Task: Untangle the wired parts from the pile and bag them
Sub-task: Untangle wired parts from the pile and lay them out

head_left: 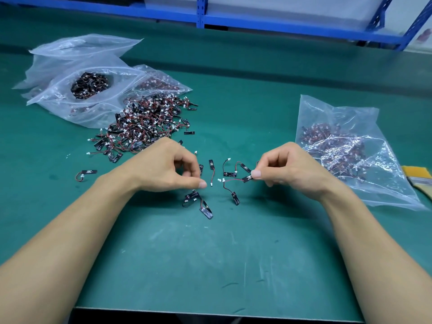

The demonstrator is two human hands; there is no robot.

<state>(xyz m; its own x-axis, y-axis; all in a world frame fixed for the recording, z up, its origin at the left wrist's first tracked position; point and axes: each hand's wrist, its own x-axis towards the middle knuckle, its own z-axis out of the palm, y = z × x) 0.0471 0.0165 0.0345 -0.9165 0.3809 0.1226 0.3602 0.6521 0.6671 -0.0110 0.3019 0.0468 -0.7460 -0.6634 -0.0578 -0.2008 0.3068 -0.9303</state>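
A tangled pile of small black wired parts [145, 122] with red-black leads and white plugs lies left of centre on the green mat [187, 253]. Several loose parts [211, 168] lie scattered between my hands. My right hand [289, 169] pinches the black end of one wired part [247, 178] between thumb and forefinger, and its lead trails left to a white plug. My left hand [168, 168] hovers over the loose parts with fingers curled, its thumb tip close to a white plug; I see nothing held in it. A clear bag [350, 155] holding parts lies to the right.
Several clear zip bags [88, 90] with more parts lie at the back left, one open at the mouth. A lone part [86, 173] sits left of my left forearm. A yellow-handled brush [418, 176] lies at the right edge. Blue shelving [233, 19] runs behind the table.
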